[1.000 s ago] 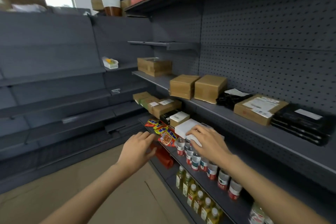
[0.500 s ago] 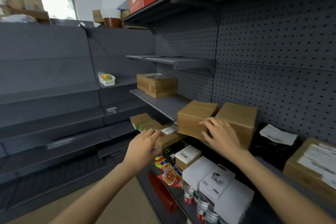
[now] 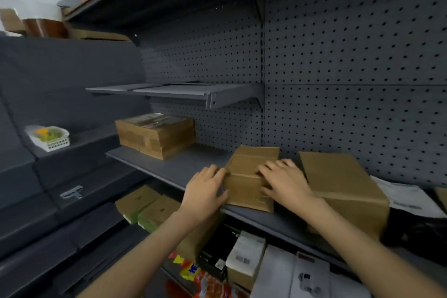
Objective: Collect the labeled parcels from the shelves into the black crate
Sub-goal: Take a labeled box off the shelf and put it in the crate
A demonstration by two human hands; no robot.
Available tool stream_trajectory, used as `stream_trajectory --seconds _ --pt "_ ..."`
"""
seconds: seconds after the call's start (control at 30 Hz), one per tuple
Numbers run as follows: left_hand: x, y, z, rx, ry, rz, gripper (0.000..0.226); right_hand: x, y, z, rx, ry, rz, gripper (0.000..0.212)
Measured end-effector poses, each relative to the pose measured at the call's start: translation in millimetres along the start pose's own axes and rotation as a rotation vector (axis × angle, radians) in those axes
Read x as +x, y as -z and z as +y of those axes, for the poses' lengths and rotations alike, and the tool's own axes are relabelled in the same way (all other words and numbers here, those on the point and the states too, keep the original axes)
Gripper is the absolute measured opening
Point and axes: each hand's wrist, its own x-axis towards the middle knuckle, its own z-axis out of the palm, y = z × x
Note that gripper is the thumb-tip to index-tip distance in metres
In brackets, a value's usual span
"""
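A plain brown cardboard box (image 3: 246, 176) stands at the front of the grey middle shelf (image 3: 174, 167). My left hand (image 3: 205, 189) holds its left side, thumb on the front face. My right hand (image 3: 283, 181) lies over its top front edge, fingers spread on the top and thumb on the front. No label shows on this box. A larger brown box (image 3: 338, 189) stands right beside it. A taped parcel with labels on top (image 3: 154, 135) sits further back left on the same shelf. The black crate is not in view.
A black bag with a white label (image 3: 408, 201) lies at the far right. The shelf below holds flat cardboard packs (image 3: 145, 205), white boxes (image 3: 246, 251) and snack packets (image 3: 193, 271). A white basket (image 3: 48, 138) sits on the left unit. A short shelf (image 3: 174, 92) juts out overhead.
The view has risen and closed in on the middle shelf. My left hand came up from below onto the box's left side. My right hand has settled over its top edge.
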Motion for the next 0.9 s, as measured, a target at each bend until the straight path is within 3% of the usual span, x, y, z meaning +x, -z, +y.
stream_trajectory --seconds 0.3,0.47,0.7,0.9 --pt "64.5 -48.1 -89.2 0.024 -0.307 0.093 0.043 25.1 -22.5 -16.7 -0.014 -0.282 0.038 0.048" --pt "71.0 -60.3 -106.0 0.02 -0.309 0.144 0.052 6.1 -32.3 -16.9 -0.017 -0.409 0.08 0.061" --pt "68.9 -76.5 -105.8 -0.161 -0.341 0.172 0.029 16.6 -37.3 -33.5 0.097 -0.585 -0.002 0.068" --pt "70.1 -77.1 -105.9 -0.331 -0.295 0.176 0.044 23.0 -17.4 -45.0 0.164 -0.613 0.185 0.059"
